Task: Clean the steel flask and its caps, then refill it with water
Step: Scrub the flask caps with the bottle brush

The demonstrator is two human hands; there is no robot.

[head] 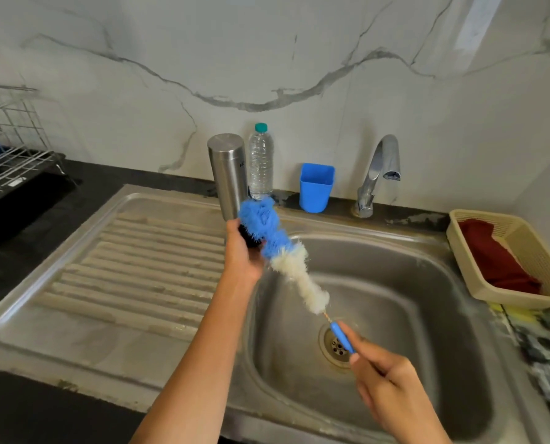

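Observation:
The steel flask (228, 174) stands upright at the back edge of the sink, near the wall. My left hand (243, 251) grips a small black cap (247, 237), mostly hidden by the fingers and the brush. My right hand (384, 384) pinches the blue handle of a long bottle brush (286, 254). Its blue and white bristle head lies against the cap, above the left rim of the sink basin (395, 283).
A clear plastic water bottle (260, 161) with a teal lid stands beside the flask. A blue cup (316, 187) and the tap (379, 171) sit behind the basin. A beige basket (523, 232) with a red cloth is at right, a wire dish rack (11, 155) at left.

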